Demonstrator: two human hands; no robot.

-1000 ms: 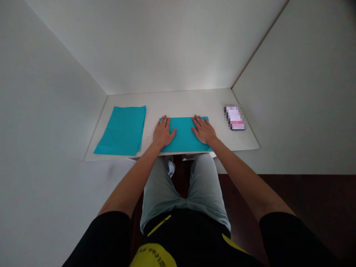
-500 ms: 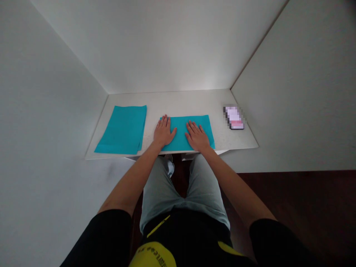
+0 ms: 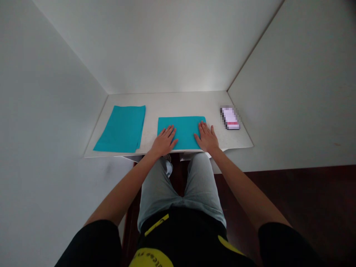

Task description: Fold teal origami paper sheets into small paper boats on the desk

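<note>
A turquoise sheet [image 3: 184, 134], looking like paper or thin cloth and possibly folded, lies flat at the front middle of the white tabletop. My left hand [image 3: 164, 141] rests palm down over its left part, fingers spread. On its right edge lies my right hand [image 3: 207, 138], also flat with the fingers apart and the thumb on the sheet. Neither hand grips anything. To the left is a stack of larger turquoise sheets [image 3: 121, 129], slightly out of line at its right edge.
A phone [image 3: 230, 118] with a blurred, lit screen lies at the right of the white tabletop [image 3: 167, 104]. White walls [image 3: 167, 44] close off the back and both sides. My legs [image 3: 203, 185] are below the front edge.
My right hand has slid right, to the sheet's right edge. My left hand has come slightly nearer the front edge. The view has shifted a little.
</note>
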